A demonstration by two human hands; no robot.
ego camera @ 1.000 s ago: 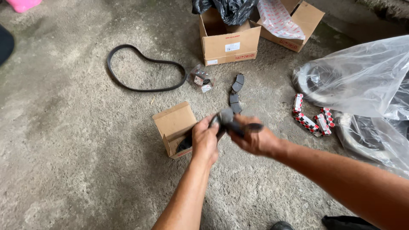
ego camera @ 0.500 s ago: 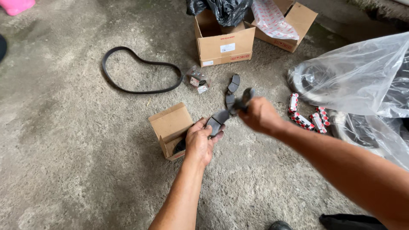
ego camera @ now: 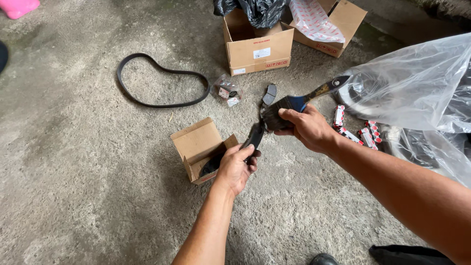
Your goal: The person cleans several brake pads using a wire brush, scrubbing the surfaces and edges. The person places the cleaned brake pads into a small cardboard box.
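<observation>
L hand [ego camera: 236, 167]: fingers closed round the dark curved brake pad [ego camera: 253, 139], held up edge-on over the concrete floor [ego camera: 88, 186], just above the small open cardboard box [ego camera: 198, 147].
R hand [ego camera: 306, 128]: fingers clamped on the flat paintbrush w/ blue ferrule & dark handle [ego camera: 299, 102]; bristles touching the pad's top end.
Change: 1 s ago both hands were bunched together on the pad. Half a sec ago R hand had swung out toward the other pads. Now it's back w/ the brush on the pad.
Meaning: looks like brushing/cleaning of the pad is underway, L hand just steadying it.
Nearby: two more dark pads [ego camera: 269, 94] on floor beyond; black rubber belt loop [ego camera: 162, 81] further left; red-white small boxes [ego camera: 353, 127] by the clear plastic bag [ego camera: 417, 83].
</observation>
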